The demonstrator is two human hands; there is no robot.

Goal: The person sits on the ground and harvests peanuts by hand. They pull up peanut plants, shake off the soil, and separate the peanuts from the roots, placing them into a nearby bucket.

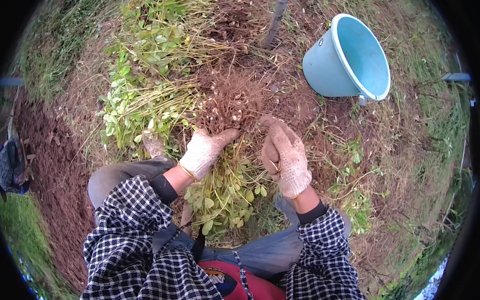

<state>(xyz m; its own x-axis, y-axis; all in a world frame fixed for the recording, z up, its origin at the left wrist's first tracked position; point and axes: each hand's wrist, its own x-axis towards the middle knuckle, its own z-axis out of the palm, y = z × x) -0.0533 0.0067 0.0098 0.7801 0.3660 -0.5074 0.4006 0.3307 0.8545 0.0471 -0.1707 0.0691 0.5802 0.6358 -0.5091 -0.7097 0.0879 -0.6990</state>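
Note:
My left hand (208, 151), in a soiled knit glove, grips a bunch of what look like peanut plants (222, 198) by the stems. The leafy tops hang towards my lap. Beyond the glove spread the brown roots (232, 100), with pale pods among them. Just right of those roots is my right hand (286, 156), gloved as well, its fingers curled and its fingertips close to the root edge. Whether pods lie inside that curled hand is hidden.
A light blue plastic bucket (320, 70) leans on its side at upper right, its mouth facing right. More uprooted plants (143, 102) lie at left. A thin trunk or post (278, 15) rises from the soil ahead. Another person (11, 164) is at the far left.

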